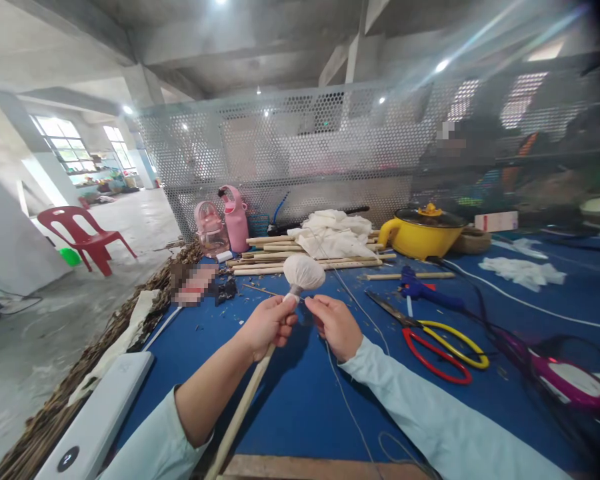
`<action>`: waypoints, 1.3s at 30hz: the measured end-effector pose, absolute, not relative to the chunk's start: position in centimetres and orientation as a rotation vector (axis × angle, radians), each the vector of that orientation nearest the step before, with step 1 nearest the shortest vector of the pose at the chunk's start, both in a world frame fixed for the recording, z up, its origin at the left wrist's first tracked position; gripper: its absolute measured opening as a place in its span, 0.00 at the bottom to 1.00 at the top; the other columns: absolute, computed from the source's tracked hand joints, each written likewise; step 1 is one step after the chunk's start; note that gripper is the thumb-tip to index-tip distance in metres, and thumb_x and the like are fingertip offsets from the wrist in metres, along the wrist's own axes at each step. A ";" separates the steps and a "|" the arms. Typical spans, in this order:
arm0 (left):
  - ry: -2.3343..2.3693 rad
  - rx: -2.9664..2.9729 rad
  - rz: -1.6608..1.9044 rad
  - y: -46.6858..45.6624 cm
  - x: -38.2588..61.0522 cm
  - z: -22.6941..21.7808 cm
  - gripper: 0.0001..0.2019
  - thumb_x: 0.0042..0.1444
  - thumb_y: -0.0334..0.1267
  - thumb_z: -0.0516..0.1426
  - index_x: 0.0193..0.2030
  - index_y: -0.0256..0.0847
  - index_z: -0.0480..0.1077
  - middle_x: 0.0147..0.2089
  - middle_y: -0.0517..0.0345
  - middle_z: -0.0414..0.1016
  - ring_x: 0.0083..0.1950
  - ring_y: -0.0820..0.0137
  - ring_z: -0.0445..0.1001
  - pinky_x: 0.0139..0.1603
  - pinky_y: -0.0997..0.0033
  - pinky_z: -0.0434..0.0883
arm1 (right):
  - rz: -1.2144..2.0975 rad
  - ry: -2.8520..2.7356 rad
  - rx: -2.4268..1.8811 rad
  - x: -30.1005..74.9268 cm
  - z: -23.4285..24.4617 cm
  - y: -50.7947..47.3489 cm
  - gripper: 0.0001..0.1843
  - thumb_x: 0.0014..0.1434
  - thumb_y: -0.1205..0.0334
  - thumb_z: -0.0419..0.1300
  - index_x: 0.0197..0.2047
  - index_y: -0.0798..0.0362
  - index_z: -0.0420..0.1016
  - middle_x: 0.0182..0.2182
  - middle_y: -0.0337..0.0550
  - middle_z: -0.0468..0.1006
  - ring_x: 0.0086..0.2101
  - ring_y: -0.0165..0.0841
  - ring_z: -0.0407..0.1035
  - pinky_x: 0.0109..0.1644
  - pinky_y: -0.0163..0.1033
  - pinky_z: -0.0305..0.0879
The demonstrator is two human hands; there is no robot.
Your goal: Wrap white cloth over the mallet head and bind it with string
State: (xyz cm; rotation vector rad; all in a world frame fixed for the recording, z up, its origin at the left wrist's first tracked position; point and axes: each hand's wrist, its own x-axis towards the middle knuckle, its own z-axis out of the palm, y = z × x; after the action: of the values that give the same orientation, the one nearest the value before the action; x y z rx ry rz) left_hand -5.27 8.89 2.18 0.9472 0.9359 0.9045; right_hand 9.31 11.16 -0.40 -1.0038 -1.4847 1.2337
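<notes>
My left hand (275, 322) is wrapped round a wooden stick (245, 413), just below its top end. A rounded bundle of white cloth (304, 272) caps the stick, gathered in at a neck with grey thread wound about it. To the right of that neck, my right hand (334, 323) pinches the thin thread (341, 380), which trails from the hand down to the near edge of the table. The stick slants from the bottom of the view up to the cloth head.
Wooden sticks (260, 262) and white cloth (335, 233) lie behind my hands. Scissors (443, 343), a blue glue gun (430, 293) and a yellow pot (425, 235) are on the right. Pink bottles (236, 223) stand behind left; a white power bank (97, 413) lies near left.
</notes>
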 end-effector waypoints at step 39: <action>1.439 1.577 0.926 7.7 -3.4 1.2 0.16 0.59 0.49 0.45 0.27 0.40 0.59 0.21 0.61 0.62 0.22 0.75 0.59 0.24 0.75 0.55 | 1.843 -1.094 -0.872 8.7 -1.2 12.0 0.23 0.41 0.46 0.66 0.30 0.54 0.63 0.10 0.23 0.48 0.11 0.18 0.35 0.13 0.28 0.31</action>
State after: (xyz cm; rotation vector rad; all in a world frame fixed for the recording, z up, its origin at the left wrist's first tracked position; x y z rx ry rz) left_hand -3.44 7.73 1.16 1.5767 1.4387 0.9259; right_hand 8.65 12.03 -1.15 -0.8718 -1.0940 1.8428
